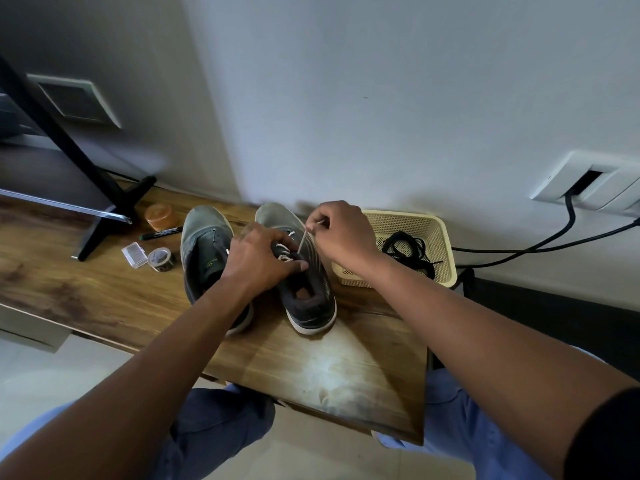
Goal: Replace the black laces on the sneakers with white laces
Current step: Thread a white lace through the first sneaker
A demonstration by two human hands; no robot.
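Two grey-green sneakers stand side by side on a wooden table, toes to the wall. The left sneaker shows no lace that I can make out. The right sneaker has a white lace threaded through its eyelets. My left hand grips the right sneaker's tongue area, fingers curled on the lace crossings. My right hand pinches the lace's end and holds it taut above the shoe. Black laces lie in a cream basket.
A black stand's foot rests at the table's left. Near it lie an orange jar, a black marker, a clear small box and a tape roll. Black cables run from a wall socket.
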